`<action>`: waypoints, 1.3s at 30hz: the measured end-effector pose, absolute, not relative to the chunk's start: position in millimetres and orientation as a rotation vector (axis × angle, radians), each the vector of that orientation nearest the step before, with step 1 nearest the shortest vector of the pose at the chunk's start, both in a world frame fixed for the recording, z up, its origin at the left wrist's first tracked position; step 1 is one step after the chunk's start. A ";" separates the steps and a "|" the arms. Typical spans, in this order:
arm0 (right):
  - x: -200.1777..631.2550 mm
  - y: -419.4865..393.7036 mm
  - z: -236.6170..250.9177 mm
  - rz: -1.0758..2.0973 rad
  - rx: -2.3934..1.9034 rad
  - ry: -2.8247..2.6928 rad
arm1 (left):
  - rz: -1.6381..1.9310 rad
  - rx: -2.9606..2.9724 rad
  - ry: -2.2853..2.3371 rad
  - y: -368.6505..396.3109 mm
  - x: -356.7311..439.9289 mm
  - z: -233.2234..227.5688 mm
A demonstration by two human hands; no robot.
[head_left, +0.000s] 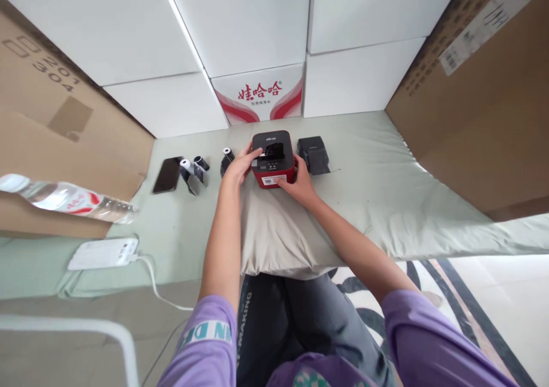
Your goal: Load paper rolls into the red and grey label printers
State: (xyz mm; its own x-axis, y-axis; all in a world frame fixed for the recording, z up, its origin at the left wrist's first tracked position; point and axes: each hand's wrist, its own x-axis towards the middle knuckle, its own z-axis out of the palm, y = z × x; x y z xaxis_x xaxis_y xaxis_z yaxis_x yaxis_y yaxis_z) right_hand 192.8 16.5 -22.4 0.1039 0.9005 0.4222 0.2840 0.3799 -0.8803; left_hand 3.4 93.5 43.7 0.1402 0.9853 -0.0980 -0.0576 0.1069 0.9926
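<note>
A small red and black box-shaped device [273, 158] sits on a pale cloth-covered surface [377, 192] in front of me. My left hand [239, 165] rests against its left side, fingers reaching onto the top. My right hand [299, 182] holds its lower right corner. A black roll [227, 158] lies just left of my left hand. A small black box [314, 154] stands right of the device.
Further left lie two small rolls [193, 170] and a dark phone [167, 175]. A water bottle [68, 199] and a white power bank with cable [104, 253] are at the left. Cardboard boxes [480, 107] flank both sides; white cartons [257, 44] stand behind.
</note>
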 end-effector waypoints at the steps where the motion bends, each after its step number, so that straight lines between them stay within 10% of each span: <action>1: 192.8 16.8 -22.9 0.641 -1.142 -1.437 | 1.137 1.149 1.143 91.9 5.1 41.7; 14: 200.6 11.4 -10.7 0.592 -1.112 -1.430 | 2.060 1.309 1.725 60.9 -60.7 26.4; 22: 221.3 10.3 5.8 0.272 -1.165 -1.351 | 2.130 1.231 1.664 62.8 -63.6 24.0; 30: 259.2 5.3 31.4 0.612 -1.309 -1.845 | 2.061 1.213 1.699 64.6 -60.9 23.8; 39: 281.9 9.1 33.1 -0.017 -1.761 -1.876 | 2.056 1.139 1.671 68.2 -68.6 22.2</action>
